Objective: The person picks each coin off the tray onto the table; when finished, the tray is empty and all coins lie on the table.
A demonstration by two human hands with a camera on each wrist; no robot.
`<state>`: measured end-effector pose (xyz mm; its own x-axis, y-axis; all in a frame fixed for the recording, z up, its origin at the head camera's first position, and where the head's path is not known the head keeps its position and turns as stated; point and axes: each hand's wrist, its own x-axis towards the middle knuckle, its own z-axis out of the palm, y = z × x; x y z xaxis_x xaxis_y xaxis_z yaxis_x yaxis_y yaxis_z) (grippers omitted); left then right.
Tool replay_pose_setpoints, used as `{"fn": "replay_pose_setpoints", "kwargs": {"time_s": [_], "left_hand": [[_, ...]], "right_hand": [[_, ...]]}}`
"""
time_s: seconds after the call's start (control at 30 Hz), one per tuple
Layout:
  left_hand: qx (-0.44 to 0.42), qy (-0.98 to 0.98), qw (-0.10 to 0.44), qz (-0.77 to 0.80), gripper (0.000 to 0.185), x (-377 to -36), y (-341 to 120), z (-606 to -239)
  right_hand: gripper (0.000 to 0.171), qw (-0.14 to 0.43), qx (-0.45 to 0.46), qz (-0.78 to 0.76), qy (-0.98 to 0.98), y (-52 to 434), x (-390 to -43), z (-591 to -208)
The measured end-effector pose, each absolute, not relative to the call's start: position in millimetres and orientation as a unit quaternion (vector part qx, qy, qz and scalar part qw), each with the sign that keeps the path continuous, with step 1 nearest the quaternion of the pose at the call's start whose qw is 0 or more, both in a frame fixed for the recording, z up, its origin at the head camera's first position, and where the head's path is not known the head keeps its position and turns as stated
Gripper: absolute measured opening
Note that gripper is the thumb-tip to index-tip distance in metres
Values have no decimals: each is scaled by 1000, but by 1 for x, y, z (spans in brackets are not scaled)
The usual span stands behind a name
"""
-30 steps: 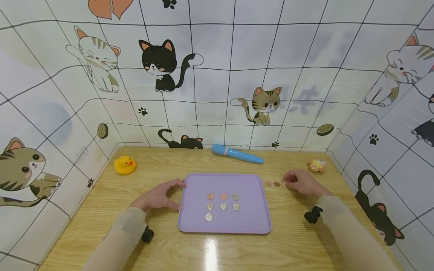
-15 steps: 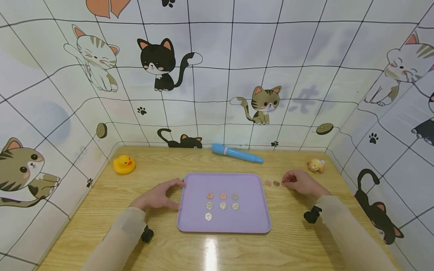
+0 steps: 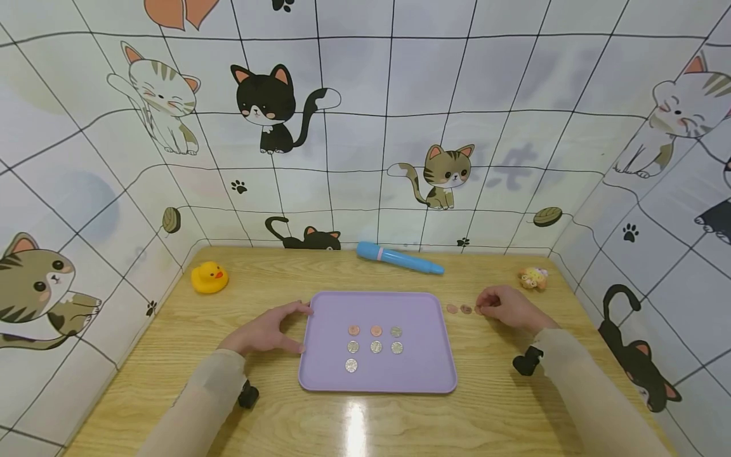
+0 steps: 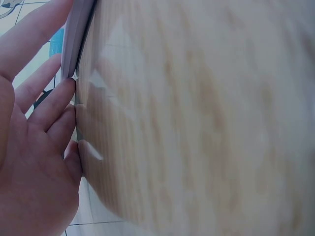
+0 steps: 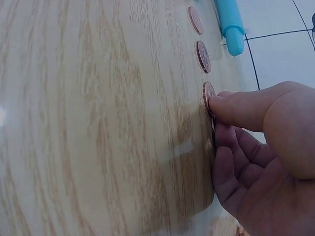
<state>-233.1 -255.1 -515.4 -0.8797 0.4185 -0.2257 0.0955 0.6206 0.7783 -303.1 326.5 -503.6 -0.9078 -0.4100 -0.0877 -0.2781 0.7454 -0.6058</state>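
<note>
A purple tray lies mid-table with several coins in rows, some copper, some silver. My left hand rests on the table, its straight fingers against the tray's left rim. Right of the tray, three copper coins lie in a line on the wood. My right hand is curled over the nearest copper coin, a fingertip on its edge and the other fingers tucked beside it. The other two coins lie free.
A blue pen lies behind the tray, its tip near the coin line. A yellow rubber duck sits at the back left and a small toy at the back right. Cat-patterned walls enclose the table on three sides.
</note>
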Motion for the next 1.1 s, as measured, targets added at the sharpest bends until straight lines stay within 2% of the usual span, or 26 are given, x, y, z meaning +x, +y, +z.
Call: {"fn": "replay_pose_setpoints", "kwargs": {"time_s": [0.7,0.93,1.1], "left_hand": [[149,874,194,419,73,-233,-256,-516],[164,876,186,413,72,-233,-257,-514],[164,875,188,416,72,-233,-257,-515]], "right_hand": [[10,107,-160,-315,929,325,-304,-500],[13,76,-173,-308,932,309,-302,-495],[15,78,-202,-322,922,288,-298,-487]]}}
